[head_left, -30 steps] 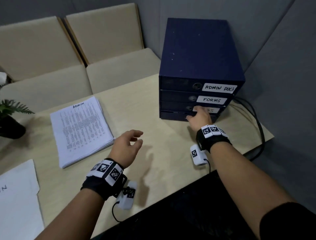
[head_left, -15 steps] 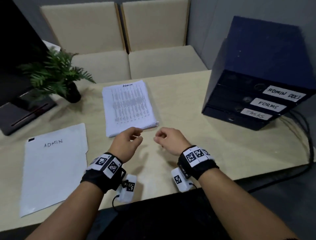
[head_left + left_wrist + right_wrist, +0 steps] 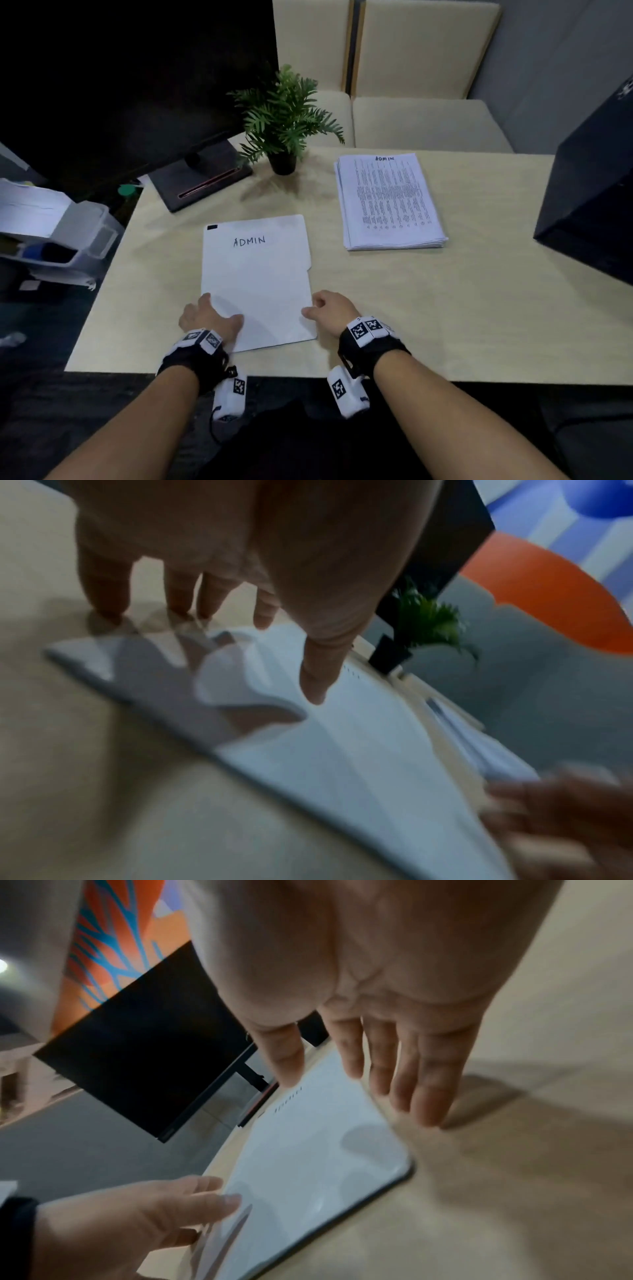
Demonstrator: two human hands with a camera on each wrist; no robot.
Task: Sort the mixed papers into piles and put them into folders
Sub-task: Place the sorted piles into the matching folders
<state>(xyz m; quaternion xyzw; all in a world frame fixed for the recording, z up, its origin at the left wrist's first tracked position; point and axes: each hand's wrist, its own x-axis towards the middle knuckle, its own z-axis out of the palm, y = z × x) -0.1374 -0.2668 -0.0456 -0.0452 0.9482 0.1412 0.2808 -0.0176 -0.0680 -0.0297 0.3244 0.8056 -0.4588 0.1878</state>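
Observation:
A white folder [image 3: 257, 274] marked ADMIN lies flat in the middle of the table. Behind it to the right sits a stack of printed papers [image 3: 390, 202], also headed ADMIN. My left hand [image 3: 219, 315] rests at the folder's lower left edge. Its thumb [image 3: 318, 680] presses on the cover [image 3: 342, 750], and the straight fingers touch the table beside it. My right hand [image 3: 315, 308] is at the folder's lower right edge. Its fingers [image 3: 421, 1096] are straight, with the tips at the table next to the folder [image 3: 308, 1150]. Neither hand holds anything.
A dark blue drawer cabinet [image 3: 589, 192] stands at the table's right. A potted plant [image 3: 284, 120] and a monitor [image 3: 137, 85] on its base [image 3: 202, 178] are at the back left. A paper tray [image 3: 51, 233] sits off the table's left edge. Chairs [image 3: 421, 120] stand behind.
My right hand left the cabinet's drawers and came back to the folder. Both hands moved left and down onto the folder's lower edges, and my view swung left.

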